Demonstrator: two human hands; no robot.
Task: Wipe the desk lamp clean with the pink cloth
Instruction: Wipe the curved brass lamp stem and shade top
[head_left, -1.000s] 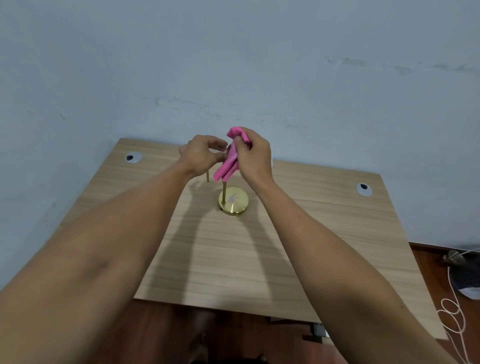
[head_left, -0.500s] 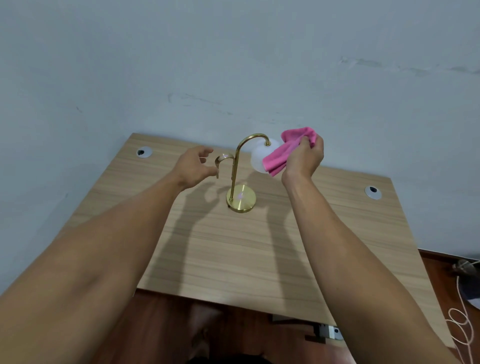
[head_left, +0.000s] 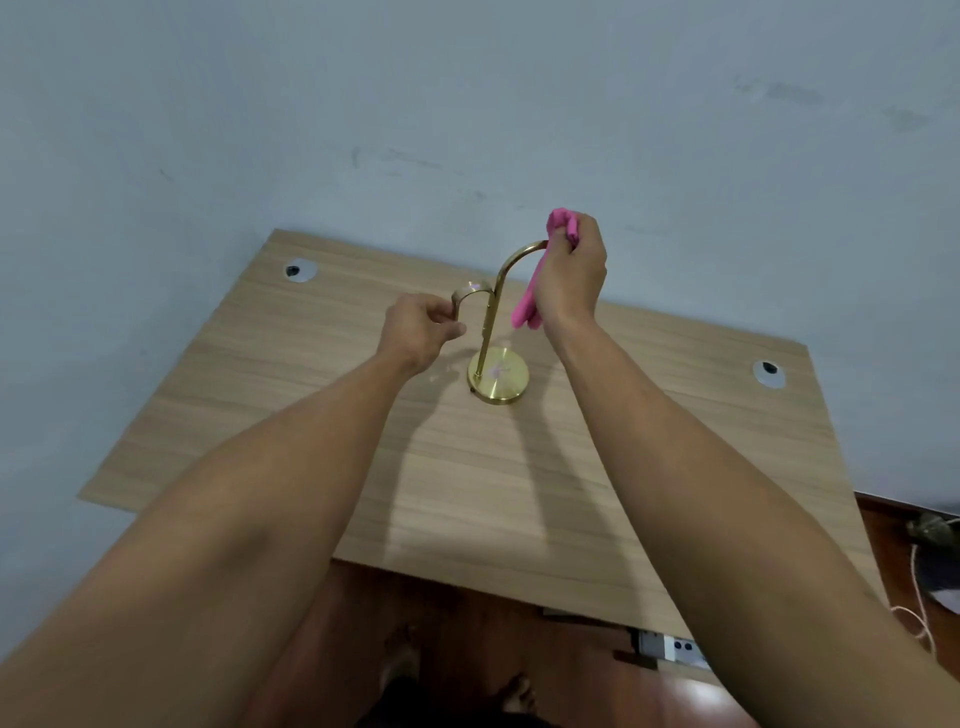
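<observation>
two hands work above a wooden tabletop (head_left: 467, 493) whose far edge meets a pale blue-grey wall (head_left: 467, 104); its near edge ends over dark reddish floor (head_left: 467, 623). wide bare wood lies open on every side of the desk lamp (head_left: 491, 332), which stands near the middle, closer to the wall, well apart from the two round cable grommets, one left (head_left: 300, 270) and one right (head_left: 768, 372), near the far corners.

the lamp is polished brass: a flat round base (head_left: 498, 376) with a faint pink glint, a thin upright stem, a tall arch bending right and a shorter hook curling left. the shade is hidden behind the right hand.

the right hand (head_left: 570, 275) is closed around the pink cloth (head_left: 529, 301) at the end of the tall arch; soft bunched fabric shows above the knuckles and a loose fold hangs below the palm. the left hand (head_left: 418, 327) is curled with fingertips pinching the tip of the short hook.

the tabletop has straight light grain and a matte finish.
</observation>
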